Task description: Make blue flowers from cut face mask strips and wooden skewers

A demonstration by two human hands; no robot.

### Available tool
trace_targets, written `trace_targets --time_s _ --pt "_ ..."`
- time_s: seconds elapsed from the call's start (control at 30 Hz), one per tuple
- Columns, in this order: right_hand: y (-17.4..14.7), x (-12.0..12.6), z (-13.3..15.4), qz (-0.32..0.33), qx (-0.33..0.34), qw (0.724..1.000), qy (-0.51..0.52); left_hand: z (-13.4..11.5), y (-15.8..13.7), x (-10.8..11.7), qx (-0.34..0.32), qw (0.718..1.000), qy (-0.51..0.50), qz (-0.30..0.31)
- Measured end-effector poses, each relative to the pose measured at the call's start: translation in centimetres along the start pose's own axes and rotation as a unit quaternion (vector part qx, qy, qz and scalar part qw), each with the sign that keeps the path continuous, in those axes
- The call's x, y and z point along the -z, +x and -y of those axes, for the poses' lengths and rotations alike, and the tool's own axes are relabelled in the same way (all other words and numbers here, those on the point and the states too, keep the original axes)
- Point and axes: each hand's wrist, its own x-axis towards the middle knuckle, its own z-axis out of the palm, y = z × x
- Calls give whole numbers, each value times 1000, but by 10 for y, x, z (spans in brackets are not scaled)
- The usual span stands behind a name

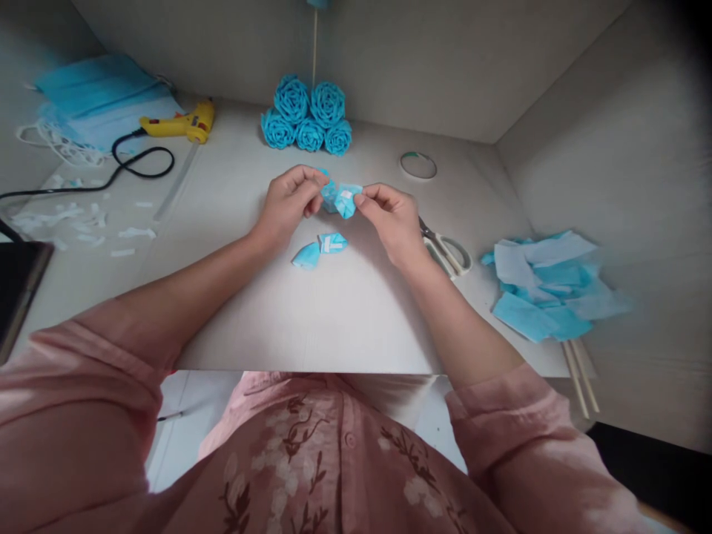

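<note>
Above the middle of the table, my left hand point(293, 198) pinches a small blue fabric flower piece point(328, 194) between thumb and fingers. My right hand point(391, 215) grips a folded blue petal point(346, 202) with a white strip of tape on it, up against the left hand's piece. Whether the two pieces are joined, I cannot tell. Below my hands lie two more folded blue petals, a plain one point(306, 256) and one with white tape point(334, 243). Scissors point(445, 248) with white handles lie beside my right wrist, partly hidden by it.
Several blue fabric roses point(309, 135) are stacked at the back, near a thin upright stick point(315, 48). A yellow glue gun point(183, 124) and blue masks point(105, 96) sit back left. White scraps point(72, 219) lie left, a tape ring point(418, 165) back right, cut blue fabric point(548, 285) and sticks point(581, 378) right.
</note>
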Motion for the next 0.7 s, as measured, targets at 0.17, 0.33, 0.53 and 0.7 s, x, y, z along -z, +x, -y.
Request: trace_targets --time_s 0.17,0.33,0.53,0.7 --pt "-1 -1 2 31 -32 998 33 -2 -1 1 15 998 19 58" --pt "-2 -1 2 47 -37 998 24 -1 -3 2 10 996 32 83" --pt "-1 0 4 55 -43 997 32 -1 -3 1 -1 997 31 72" --pt "-3 -1 6 78 -55 995 19 -1 -5 -2 -3 997 39 66"
